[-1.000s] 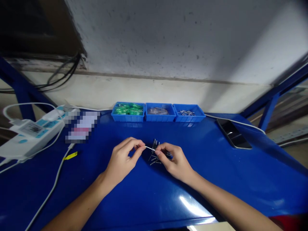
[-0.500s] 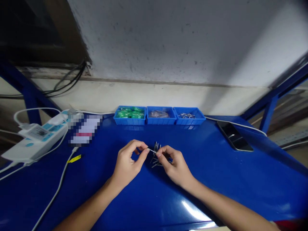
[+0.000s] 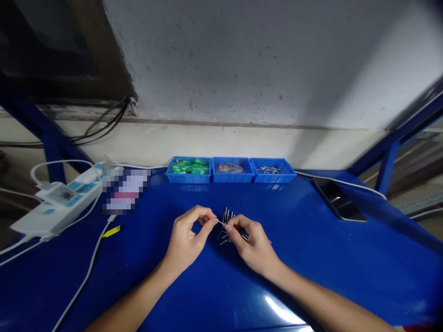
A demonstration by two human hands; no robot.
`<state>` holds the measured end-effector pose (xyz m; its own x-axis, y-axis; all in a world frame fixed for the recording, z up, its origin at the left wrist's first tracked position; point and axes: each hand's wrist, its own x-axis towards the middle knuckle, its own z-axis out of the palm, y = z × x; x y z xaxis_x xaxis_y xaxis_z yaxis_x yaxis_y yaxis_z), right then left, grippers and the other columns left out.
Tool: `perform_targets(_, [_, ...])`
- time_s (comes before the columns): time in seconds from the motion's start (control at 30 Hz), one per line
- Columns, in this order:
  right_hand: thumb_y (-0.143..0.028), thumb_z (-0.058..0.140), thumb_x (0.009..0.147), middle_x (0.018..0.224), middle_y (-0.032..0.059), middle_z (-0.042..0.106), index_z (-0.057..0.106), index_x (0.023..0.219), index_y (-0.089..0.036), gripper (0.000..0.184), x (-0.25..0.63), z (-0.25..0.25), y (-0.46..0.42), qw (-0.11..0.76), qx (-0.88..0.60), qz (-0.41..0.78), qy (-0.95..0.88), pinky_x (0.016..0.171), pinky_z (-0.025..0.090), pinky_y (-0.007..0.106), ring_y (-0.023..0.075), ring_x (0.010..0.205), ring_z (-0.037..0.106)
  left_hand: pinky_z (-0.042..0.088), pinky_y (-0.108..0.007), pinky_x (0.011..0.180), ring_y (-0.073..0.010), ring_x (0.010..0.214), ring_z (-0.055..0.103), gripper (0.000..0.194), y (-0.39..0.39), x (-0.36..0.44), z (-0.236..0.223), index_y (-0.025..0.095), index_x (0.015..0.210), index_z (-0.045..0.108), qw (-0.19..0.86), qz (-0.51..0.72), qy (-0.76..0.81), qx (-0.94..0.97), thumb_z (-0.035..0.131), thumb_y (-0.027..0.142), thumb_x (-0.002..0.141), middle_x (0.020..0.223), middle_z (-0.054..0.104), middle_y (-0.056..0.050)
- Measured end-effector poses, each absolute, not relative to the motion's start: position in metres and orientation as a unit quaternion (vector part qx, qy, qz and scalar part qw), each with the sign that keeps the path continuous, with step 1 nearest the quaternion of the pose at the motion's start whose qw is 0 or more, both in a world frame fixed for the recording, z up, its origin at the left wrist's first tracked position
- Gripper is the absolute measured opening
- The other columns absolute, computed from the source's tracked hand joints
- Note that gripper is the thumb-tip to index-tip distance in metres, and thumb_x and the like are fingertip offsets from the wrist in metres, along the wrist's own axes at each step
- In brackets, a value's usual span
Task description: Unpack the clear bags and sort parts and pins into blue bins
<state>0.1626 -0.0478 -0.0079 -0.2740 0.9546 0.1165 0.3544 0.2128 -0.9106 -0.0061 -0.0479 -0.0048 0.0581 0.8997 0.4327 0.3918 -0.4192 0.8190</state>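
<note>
A thin metal rivet (image 3: 220,222) is pinched between my two hands, just above the table. My left hand (image 3: 188,235) grips its left end between thumb and forefinger. At the other end, my right hand (image 3: 254,242) closes thumb and forefinger on it. Under and behind my right fingers lies a small pile of similar metal rivets (image 3: 225,215), pointing various ways and partly hidden by that hand.
Three blue bins stand along the wall: one with green bagged pieces (image 3: 189,166), one with clear plastic bags (image 3: 230,168), one with metal rivets (image 3: 270,170). A phone (image 3: 339,199) lies at right. A power strip (image 3: 62,203) and white cable (image 3: 92,263) occupy the left.
The camera view has shifted slightly, so everything sits a little lower in the picture. Both hands keep their pinch on the rivet, with only a small change in its tilt.
</note>
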Motion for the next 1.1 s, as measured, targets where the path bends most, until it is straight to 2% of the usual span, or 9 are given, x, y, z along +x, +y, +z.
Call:
perform_targets(0.23, [-0.033, 0.047, 0.088, 0.062, -0.0005, 0.055, 0.056, 0.077, -0.017, 0.022, 0.165, -0.011, -0.046, 0.334, -0.472, 0.407, -0.707, 0.054, 0.037, 0.023, 0.011, 0.056, 0.048, 0.046, -0.022, 0.065, -0.0103, 0.067, 0.059, 0.007, -0.039, -0.018, -0.002, 0.018, 0.077, 0.058, 0.255, 0.42, 0.483, 0.724, 0.057, 0.02, 0.083, 0.074, 0.063, 0.002])
perform_targets(0.3, [-0.031, 0.047, 0.088, 0.066, 0.0, 0.058, 0.058, 0.078, -0.017, 0.02, 0.168, -0.011, -0.043, 0.324, -0.458, 0.385, -0.733, 0.057, 0.037, 0.023, 0.0113, 0.059, 0.05, 0.047, -0.021, 0.066, -0.0105, 0.068, 0.06, 0.002, -0.038, -0.021, -0.002, 0.019, 0.082, 0.059, 0.252, 0.411, 0.48, 0.733, 0.058, 0.021, 0.083, 0.076, 0.065, 0.002])
perform_targets(0.43, [-0.028, 0.047, 0.089, 0.068, -0.0005, 0.059, 0.058, 0.081, -0.018, 0.017, 0.174, -0.009, -0.037, 0.301, -0.448, 0.344, -0.768, 0.057, 0.036, 0.023, 0.0115, 0.059, 0.051, 0.048, -0.023, 0.072, -0.0115, 0.076, 0.061, 0.019, -0.04, -0.022, -0.004, 0.022, 0.101, 0.057, 0.205, 0.412, 0.456, 0.761, 0.061, 0.02, 0.082, 0.086, 0.065, 0.001])
perform_targets(0.57, [-0.027, 0.044, 0.091, 0.072, 0.0, 0.059, 0.058, 0.083, -0.018, 0.018, 0.178, -0.006, -0.035, 0.297, -0.421, 0.333, -0.79, 0.062, 0.038, 0.024, 0.012, 0.063, 0.052, 0.045, -0.024, 0.075, -0.012, 0.078, 0.059, 0.004, -0.043, -0.019, -0.005, 0.021, 0.087, 0.058, 0.168, 0.392, 0.442, 0.789, 0.054, 0.019, 0.086, 0.083, 0.062, 0.001])
perform_targets(0.73, [-0.03, 0.047, 0.091, 0.074, 0.0005, 0.06, 0.055, 0.087, -0.019, 0.015, 0.18, -0.005, -0.036, 0.309, -0.407, 0.312, -0.801, 0.063, 0.039, 0.025, 0.0126, 0.066, 0.054, 0.044, -0.026, 0.072, -0.0131, 0.077, 0.057, 0.01, -0.044, -0.018, -0.007, 0.019, 0.084, 0.052, 0.181, 0.349, 0.477, 0.786, 0.045, 0.022, 0.091, 0.082, 0.06, 0.0])
perform_targets(0.83, [-0.031, 0.053, 0.087, 0.078, 0.002, 0.06, 0.053, 0.094, -0.019, 0.014, 0.181, -0.007, -0.036, 0.316, -0.391, 0.258, -0.825, 0.066, 0.04, 0.027, 0.0148, 0.07, 0.055, 0.042, -0.025, 0.069, -0.013, 0.074, 0.057, 0.016, -0.043, -0.018, -0.008, 0.019, 0.081, 0.052, 0.169, 0.343, 0.483, 0.788, 0.041, 0.022, 0.092, 0.078, 0.059, 0.0])
perform_targets(1.03, [-0.024, 0.048, 0.09, 0.078, 0.0042, 0.06, 0.055, 0.088, -0.018, 0.01, 0.181, -0.009, -0.037, 0.322, -0.353, 0.163, -0.863, 0.066, 0.04, 0.029, 0.0154, 0.07, 0.053, 0.041, -0.024, 0.064, -0.0119, 0.066, 0.056, 0.023, -0.044, -0.019, -0.008, 0.019, 0.072, 0.05, 0.17, 0.327, 0.49, 0.79, 0.042, 0.026, 0.092, 0.07, 0.058, 0.002])
perform_targets(1.1, [-0.024, 0.048, 0.09, 0.079, 0.0046, 0.06, 0.057, 0.088, -0.018, 0.011, 0.181, -0.009, -0.037, 0.335, -0.352, 0.155, -0.86, 0.066, 0.04, 0.029, 0.0154, 0.07, 0.053, 0.042, -0.024, 0.064, -0.0115, 0.066, 0.056, 0.019, -0.045, -0.018, -0.007, 0.019, 0.075, 0.051, 0.181, 0.334, 0.486, 0.787, 0.044, 0.027, 0.091, 0.071, 0.058, 0.002])
